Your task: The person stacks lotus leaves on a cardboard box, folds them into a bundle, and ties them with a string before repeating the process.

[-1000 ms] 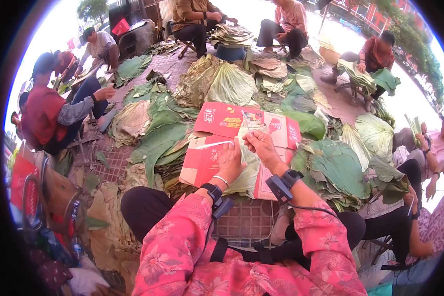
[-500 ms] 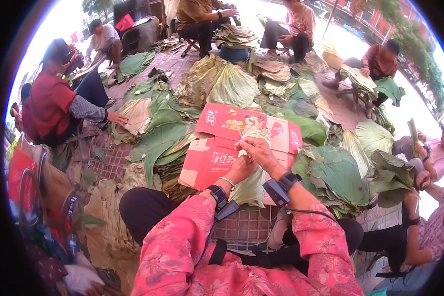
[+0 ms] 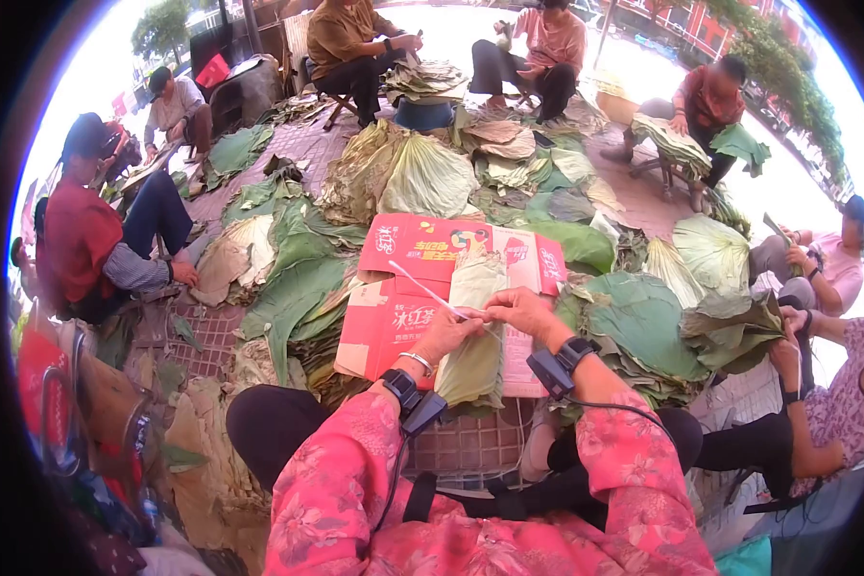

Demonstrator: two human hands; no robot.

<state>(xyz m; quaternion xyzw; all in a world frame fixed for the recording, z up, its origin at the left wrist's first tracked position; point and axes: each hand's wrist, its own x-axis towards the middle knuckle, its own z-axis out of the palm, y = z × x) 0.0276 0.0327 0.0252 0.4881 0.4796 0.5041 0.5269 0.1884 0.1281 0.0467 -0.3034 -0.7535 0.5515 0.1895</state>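
A folded bundle of pale green dried leaf (image 3: 475, 366) lies lengthwise over a flattened red cardboard box (image 3: 379, 331) in front of me. My left hand (image 3: 444, 335) pinches a thin white strip (image 3: 420, 285) at the bundle's left side, and the strip's free end sticks out up and to the left. My right hand (image 3: 528, 315) is closed in a pinch at the bundle's right edge, close to the left fingertips. What sits between the right fingertips is too small to make out.
Stacked green leaves (image 3: 643, 326) stand right of the cardboard, with more leaves (image 3: 307, 269) to the left. A large pale leaf pile (image 3: 427, 178) lies beyond. Several seated people surround the heap; one person (image 3: 96, 221) sits at left, another (image 3: 835, 384) at right. Bags (image 3: 48, 384) stand lower left.
My hands, close together over the bundle before, have moved slightly apart and lower. The white strip now points out to the upper left from my left hand. The view has shifted slightly.
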